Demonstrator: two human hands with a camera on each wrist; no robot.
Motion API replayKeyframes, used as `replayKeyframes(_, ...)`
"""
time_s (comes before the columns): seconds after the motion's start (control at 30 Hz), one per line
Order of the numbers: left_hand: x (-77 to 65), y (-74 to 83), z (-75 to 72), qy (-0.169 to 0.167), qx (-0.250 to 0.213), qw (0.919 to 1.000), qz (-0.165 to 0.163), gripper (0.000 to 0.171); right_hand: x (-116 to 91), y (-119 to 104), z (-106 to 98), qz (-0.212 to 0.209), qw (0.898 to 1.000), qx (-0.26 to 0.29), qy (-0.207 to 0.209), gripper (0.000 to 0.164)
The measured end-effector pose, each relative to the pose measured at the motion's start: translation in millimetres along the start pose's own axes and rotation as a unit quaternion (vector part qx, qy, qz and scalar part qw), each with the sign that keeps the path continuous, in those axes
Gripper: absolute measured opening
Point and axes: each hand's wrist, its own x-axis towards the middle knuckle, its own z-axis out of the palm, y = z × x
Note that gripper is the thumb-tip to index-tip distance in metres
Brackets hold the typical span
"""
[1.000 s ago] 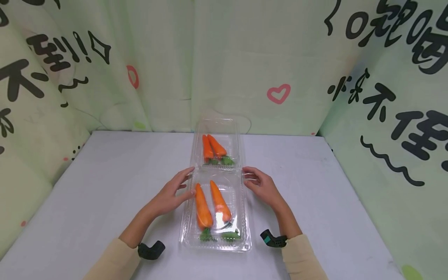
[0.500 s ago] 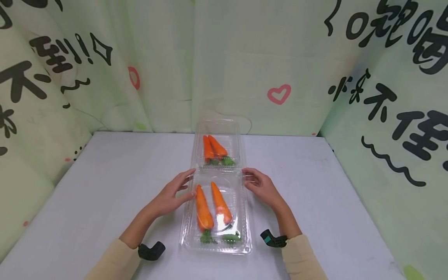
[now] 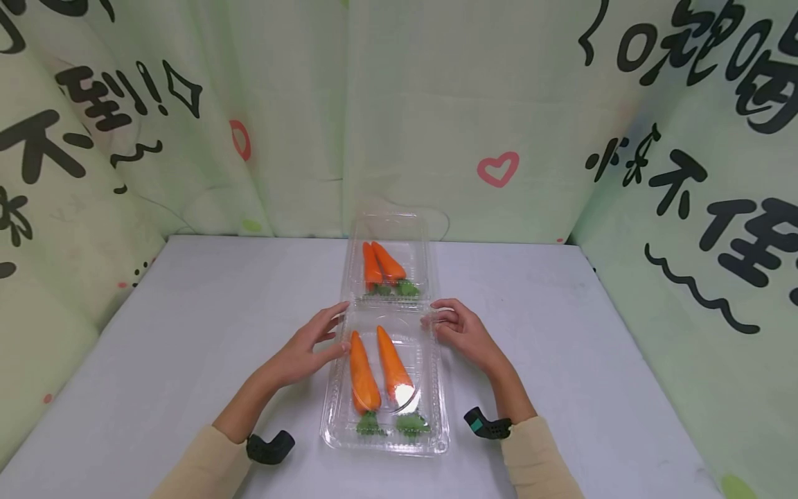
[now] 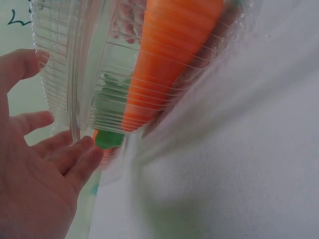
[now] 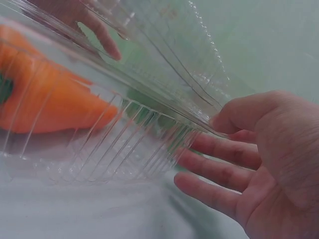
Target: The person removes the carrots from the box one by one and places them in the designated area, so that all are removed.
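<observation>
A long clear plastic clamshell box [image 3: 440, 409] lies in the middle, a carrot [image 3: 364, 381] at its left and another carrot [image 3: 391, 357] at its right, tips pointing away. My left hand [image 3: 314, 346] rests loosely spread at its far left side; in the left wrist view the thumb [image 4: 22, 64] touches the ribbed plastic and the fingers meet the wall lower down. At the far right corner my right hand [image 3: 464, 333] pinches the rim, with thumb [image 5: 229, 117] above and forefinger below. The remaining fingers lie beside the ribbed wall.
Directly behind is another clear plastic box [image 3: 430, 256] with two more carrots [image 3: 388, 262], leaves toward me. A white-covered table [image 3: 530, 312] lies under everything. Printed green curtains [image 3: 405, 104] close it in at the back and sides. Black bands sit at both wrists.
My right fingertips have moved slightly inward at the box's far right corner, one now showing past the rim. The left hand has hardly moved. The whole view has shifted slightly.
</observation>
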Motion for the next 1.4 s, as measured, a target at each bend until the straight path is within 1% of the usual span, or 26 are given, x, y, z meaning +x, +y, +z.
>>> replayKeyframes(0.1,-0.3,1.2,0.0,-0.001,0.002,1.0000,-0.001,0.069,0.9,0.2,-0.2,0.015,1.000,0.009,-0.001,0.038)
replayKeyframes(0.37,-0.2,1.0,-1.4,-0.010,-0.002,0.9999,-0.001,0.071,3.1,-0.4,0.6,0.042,0.999,-0.002,0.003,0.036)
replayKeyframes(0.63,0.7,1.7,-2.4,-0.017,-0.009,0.9998,-0.009,0.072,5.6,0.0,2.2,0.049,0.999,0.002,0.003,0.036)
replayKeyframes(0.77,0.6,2.4,-2.9,-0.020,-0.010,0.9997,-0.013,0.073,6.2,-0.7,3.6,0.051,0.999,0.005,0.011,0.035)
replayKeyframes(0.97,1.0,1.9,-2.2,-0.015,-0.009,0.9997,-0.019,0.072,7.3,0.1,4.4,0.047,0.999,0.005,0.017,0.036)
replayKeyframes(1.1,0.8,1.4,-1.5,-0.006,-0.007,0.9997,-0.022,0.072,7.3,-2.7,5.4,0.049,0.998,-0.002,0.028,0.038)
replayKeyframes(1.4,0.5,3.0,-0.4,-0.006,-0.010,0.9998,-0.018,0.072,6.8,-4.6,9.9,0.056,0.996,-0.011,0.071,0.033)
